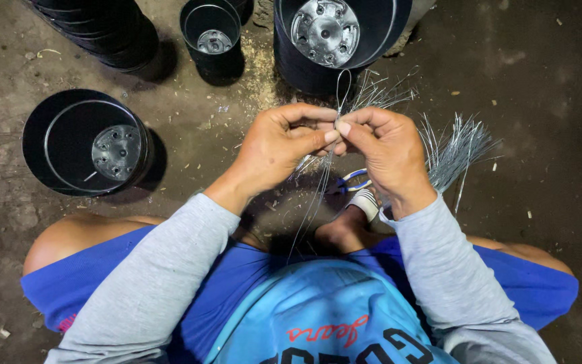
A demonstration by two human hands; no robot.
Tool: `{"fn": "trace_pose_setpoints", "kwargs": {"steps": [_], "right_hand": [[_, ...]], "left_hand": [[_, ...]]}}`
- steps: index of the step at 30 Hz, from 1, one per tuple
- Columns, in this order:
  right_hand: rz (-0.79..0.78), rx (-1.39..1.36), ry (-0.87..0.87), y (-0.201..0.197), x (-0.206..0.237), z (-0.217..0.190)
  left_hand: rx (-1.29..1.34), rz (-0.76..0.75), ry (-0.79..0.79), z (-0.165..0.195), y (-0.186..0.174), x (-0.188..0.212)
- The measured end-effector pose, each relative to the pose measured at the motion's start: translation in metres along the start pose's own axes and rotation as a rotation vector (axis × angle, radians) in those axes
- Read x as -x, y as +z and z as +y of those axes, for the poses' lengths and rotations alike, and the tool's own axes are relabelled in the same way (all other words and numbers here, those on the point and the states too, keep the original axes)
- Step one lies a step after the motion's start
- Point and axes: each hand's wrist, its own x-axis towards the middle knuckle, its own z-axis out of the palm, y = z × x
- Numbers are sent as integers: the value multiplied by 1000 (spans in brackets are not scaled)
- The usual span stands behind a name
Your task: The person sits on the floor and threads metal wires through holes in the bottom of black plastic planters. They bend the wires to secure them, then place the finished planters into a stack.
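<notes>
Rough concrete floor [540, 87], dark and littered with pale chips, spreads under a person sitting low with knees apart, in grey sleeves and blue shorts. Both hands meet in front of the chest: the left hand [277, 145] and the right hand [389, 152] are closed to a pinch, thumb and forefinger tips pressed together on one thin wire [340, 91]. That wire rises above the fingertips in a narrow loop and trails down between the wrists toward the lap in a few long strands. Just beyond and to the right of the right hand lies a fanned bundle of cut wires [456, 145], apart from the fingers. Below the hands, partly hidden, blue-handled pliers [353, 180] rest on the ground near a foot. Black plastic pots stand around: a single one [69, 145] to the left, a small one [207, 23] farther off, a stack [365, 27] right above the loop.
</notes>
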Motion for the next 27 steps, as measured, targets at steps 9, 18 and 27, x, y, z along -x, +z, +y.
{"fn": "trace_pose_setpoints", "kwargs": {"steps": [9, 18, 27], "right_hand": [[-86, -120, 8, -3, -8, 7], [-104, -246, 99, -1, -13, 14], [-189, -272, 45, 7, -16, 17]], "left_hand": [[27, -95, -8, 4, -13, -5], [-6, -122, -38, 9, -16, -6], [-74, -94, -8, 7, -25, -7]]}}
